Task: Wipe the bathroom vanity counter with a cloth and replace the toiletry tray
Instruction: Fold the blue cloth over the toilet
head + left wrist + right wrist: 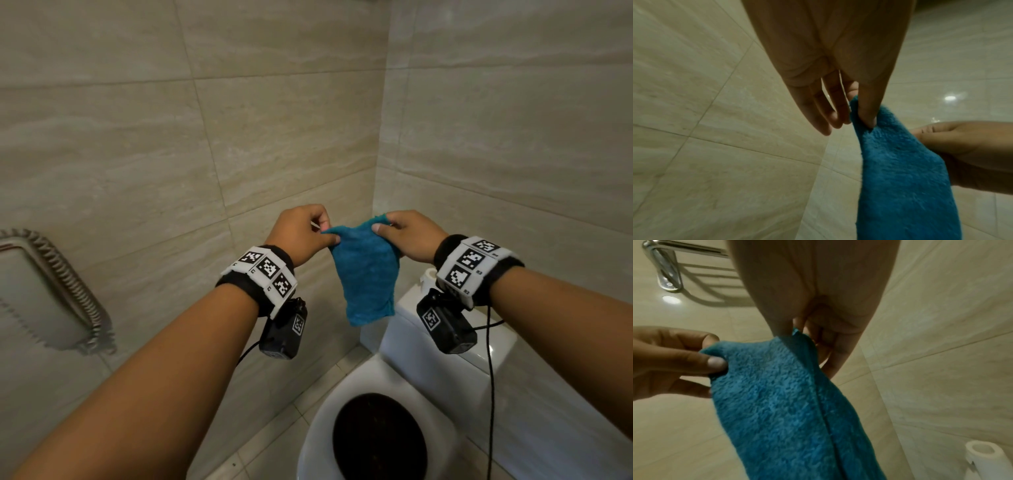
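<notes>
Right now you hold the blue cloth (367,270) up in the air with both hands, above and in front of the toilet (394,411). Your left hand (301,236) has its grip pinched on the cloth's upper left corner, thumb and forefinger closed on the terry; the left wrist view shows the thumb pressed into the fabric while the other fingers (828,104) hang loosely extended beside it. Your right hand (411,234) has its grip pinched on the upper right corner, thumb on the near face of the cloth. Between the two grips the top edge sags a little, and the rest of the cloth hangs down folded lengthwise, its lower end level with the toilet's cistern (445,349).

On top of the cistern, behind your right wrist, stands a white toilet paper roll (986,456). On the wall to the left of the toilet, at the picture's edge, sits a framed fixture with a ridged border (58,291); what it is I cannot tell. The right wrist view shows a chrome rail bracket (666,269) on the tiled wall (274,102) above.

Both wristbands (263,274) carry black-and-white square code markers; the small characters beside them are too tiny to read. No brand shows on the cloth.
</notes>
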The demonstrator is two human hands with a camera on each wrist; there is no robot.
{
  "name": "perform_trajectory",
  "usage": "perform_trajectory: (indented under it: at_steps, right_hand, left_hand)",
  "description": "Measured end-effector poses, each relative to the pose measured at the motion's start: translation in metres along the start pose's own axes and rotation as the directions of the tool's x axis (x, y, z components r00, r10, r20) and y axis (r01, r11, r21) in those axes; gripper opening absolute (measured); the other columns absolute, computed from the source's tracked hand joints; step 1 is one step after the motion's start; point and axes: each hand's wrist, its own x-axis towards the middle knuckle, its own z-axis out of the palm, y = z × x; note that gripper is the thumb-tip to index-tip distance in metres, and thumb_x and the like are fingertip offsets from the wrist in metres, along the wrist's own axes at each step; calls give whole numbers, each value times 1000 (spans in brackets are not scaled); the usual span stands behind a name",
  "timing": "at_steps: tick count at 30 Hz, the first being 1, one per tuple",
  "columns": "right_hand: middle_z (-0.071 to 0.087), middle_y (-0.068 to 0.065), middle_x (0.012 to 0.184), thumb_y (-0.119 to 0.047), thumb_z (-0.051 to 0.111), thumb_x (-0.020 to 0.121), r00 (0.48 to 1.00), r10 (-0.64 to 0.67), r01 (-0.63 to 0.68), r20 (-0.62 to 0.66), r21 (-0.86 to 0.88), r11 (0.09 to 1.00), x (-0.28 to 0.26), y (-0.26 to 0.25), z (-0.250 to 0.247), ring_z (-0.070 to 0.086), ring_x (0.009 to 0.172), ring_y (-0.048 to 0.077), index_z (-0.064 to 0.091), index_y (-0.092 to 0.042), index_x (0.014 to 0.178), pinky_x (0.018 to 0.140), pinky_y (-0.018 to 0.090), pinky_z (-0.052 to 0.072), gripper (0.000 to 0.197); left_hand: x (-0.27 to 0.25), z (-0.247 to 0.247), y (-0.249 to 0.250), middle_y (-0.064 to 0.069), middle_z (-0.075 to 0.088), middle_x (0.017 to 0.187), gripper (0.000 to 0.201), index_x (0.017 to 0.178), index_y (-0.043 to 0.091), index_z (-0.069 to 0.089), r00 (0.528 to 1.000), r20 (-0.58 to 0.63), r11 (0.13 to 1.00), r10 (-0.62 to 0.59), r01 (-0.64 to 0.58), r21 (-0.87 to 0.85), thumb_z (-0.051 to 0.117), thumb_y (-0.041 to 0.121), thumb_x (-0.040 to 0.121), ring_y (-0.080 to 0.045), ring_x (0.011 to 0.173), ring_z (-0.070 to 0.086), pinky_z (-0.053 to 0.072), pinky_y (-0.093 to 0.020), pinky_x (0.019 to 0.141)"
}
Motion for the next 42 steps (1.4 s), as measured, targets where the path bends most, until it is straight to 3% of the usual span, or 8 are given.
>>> perform_trajectory:
  at_steps: [5, 13, 19, 24, 29, 32, 36, 42]
  right_hand:
    - [60, 15, 84, -36, 67, 83, 991, 1, -35, 132, 254, 967, -4, -1, 2, 58, 80, 25, 64, 0, 93, 80, 41, 49, 38]
    - [60, 11, 85, 4, 66, 80, 990, 65, -90, 122, 206, 974, -4, 6, 1, 59, 73, 21, 64, 3, 96, 65, 28, 54, 16]
    - [61, 3, 75, -4, 54, 91, 999, -30, 20, 18, 400, 916, -2, -4, -1, 59, 66, 12, 60, -18, 83, 60, 23, 46, 17]
    - [65, 10, 87, -13, 53, 93, 998, -14, 40, -63, 447, 894, 2, -7, -3, 61, 76, 16, 65, 0, 99, 68, 23, 49, 19]
    - [58, 11, 79, -30, 46, 97, 999, 47, -45, 4, 371, 927, -1, -10, -7, 52, 71, 22, 57, -12, 80, 65, 29, 41, 27]
    - [52, 8, 75, -35, 40, 98, 995, 93, -101, 44, 234, 967, -4, -8, -12, 47, 66, 20, 52, -17, 80, 56, 25, 36, 28]
    - [55, 1, 75, -18, 46, 97, 968, 124, -208, 219, 417, 885, -7, -3, -13, 52, 57, 8, 56, -18, 92, 49, 16, 45, 11]
    - [64, 5, 90, 14, 55, 82, 983, -61, -10, 173, 383, 924, -9, 2, -16, 63, 76, 9, 59, 1, 110, 66, 14, 54, 31]
  left_hand:
    - [0, 2, -3, -13, 57, 79, 32, 66, 18, 38, 999, 21, 983, -39, 43, -179, 58, 10, 89, -31, 81, 65, 59, -42, 71]
    - [3, 0, -9, -2, 51, 64, 30, 95, 19, 52, 985, 94, 921, -146, 170, -351, 74, 8, 78, -16, 62, 55, 56, -38, 73]
    - [-2, 9, -12, 6, 63, 93, 46, 110, 16, 62, 968, 250, 961, -30, 97, -260, 81, 7, 69, -5, 83, 57, 44, -20, 81]
    - [-6, 24, -16, 4, 52, 131, 71, 136, 18, 43, 942, 335, 959, -26, 118, -256, 79, 16, 74, -8, 118, 48, 38, -16, 95]
    - [-4, 31, -17, 0, 61, 84, 8, 97, 4, 61, 977, 205, 960, -53, 106, -257, 58, 10, 92, 0, 72, 55, 43, -14, 65]
    - [-3, 28, -17, -7, 61, 78, 17, 82, 15, 54, 965, 215, 895, -148, 223, -385, 47, 10, 97, -15, 66, 59, 49, -25, 61]
    - [-3, 22, -10, -3, 57, 57, 20, 80, 14, 53, 973, 178, 866, -148, 214, -451, 45, 8, 97, -9, 45, 53, 46, -19, 45]
    - [-2, 15, -5, -9, 56, 63, 16, 86, 13, 55, 981, 160, 819, -107, 178, -546, 47, 4, 96, -21, 59, 53, 50, -26, 55]
